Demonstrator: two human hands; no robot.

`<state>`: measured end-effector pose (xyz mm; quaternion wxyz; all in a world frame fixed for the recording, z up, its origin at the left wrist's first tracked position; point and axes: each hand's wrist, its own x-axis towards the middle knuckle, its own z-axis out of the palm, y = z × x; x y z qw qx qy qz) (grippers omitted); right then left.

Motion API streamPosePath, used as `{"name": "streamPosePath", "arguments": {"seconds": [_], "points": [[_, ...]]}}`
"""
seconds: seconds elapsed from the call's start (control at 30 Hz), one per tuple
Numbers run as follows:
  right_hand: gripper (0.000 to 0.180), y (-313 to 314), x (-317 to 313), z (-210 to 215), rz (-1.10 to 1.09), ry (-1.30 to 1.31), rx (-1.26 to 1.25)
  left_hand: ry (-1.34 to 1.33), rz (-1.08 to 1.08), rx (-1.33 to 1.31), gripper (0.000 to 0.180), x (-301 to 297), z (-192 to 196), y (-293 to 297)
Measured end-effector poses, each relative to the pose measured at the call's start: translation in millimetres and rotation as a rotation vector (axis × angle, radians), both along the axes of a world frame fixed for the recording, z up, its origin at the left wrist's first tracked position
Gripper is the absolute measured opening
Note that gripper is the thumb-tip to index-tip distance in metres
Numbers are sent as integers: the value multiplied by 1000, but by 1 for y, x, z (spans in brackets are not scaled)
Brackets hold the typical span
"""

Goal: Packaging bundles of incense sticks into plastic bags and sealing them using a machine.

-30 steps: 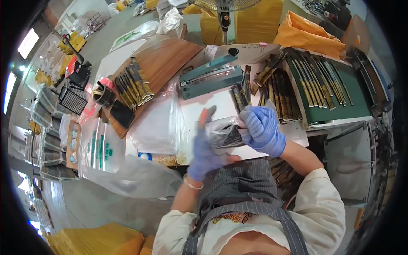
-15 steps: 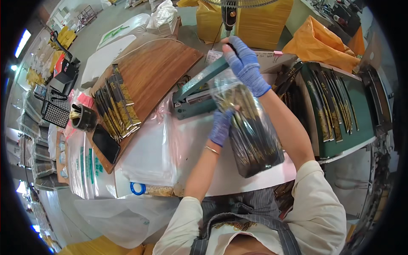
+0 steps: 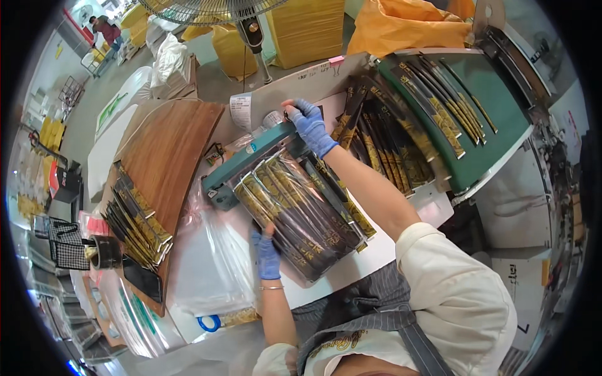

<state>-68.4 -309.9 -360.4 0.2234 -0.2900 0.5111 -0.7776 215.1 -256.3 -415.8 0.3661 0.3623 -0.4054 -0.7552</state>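
A clear plastic bag [image 3: 298, 213] of slim black-and-gold packets lies tilted in front of the teal bag sealer [image 3: 251, 155]. Its upper end reaches under the sealer's arm. My left hand [image 3: 268, 254], in a blue fingerless glove, grips the bag's left edge with the thumb on top; the other fingers are partly hidden. My right hand [image 3: 310, 128], gloved the same way, is wrapped round the free end of the sealer's arm, which is lowered over the bag. Just right of the bag, several loose packets [image 3: 342, 200] lie on the white table.
Several packets [image 3: 135, 225] and a black phone [image 3: 143, 279] lie on the wooden board [image 3: 169, 144] at left. Clear bags [image 3: 210, 263] are stacked before it. More packets fill a bin [image 3: 401, 144] and the green surface [image 3: 489, 119] at right. A fan [image 3: 251, 31] stands behind.
The sealer's arm has come down under my right hand. The bag has swung to a flatter slant, with my left hand now lower on its left edge. My view has shifted right.
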Motion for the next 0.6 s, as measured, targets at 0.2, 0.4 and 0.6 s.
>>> {"name": "streamPosePath", "arguments": {"seconds": [0.2, 0.4, 0.6], "points": [[25, 26, 0, 15, 88, 167, 203, -132, -83, -196, 60, 3, 10, -6], [34, 211, -156, 119, -904, 1287, 906, -644, 123, -891, 66, 3, 49, 13], [36, 271, -176, 63, -663, 1371, 1220, -969, -74, -992, 72, -149, 19, 49]]}}
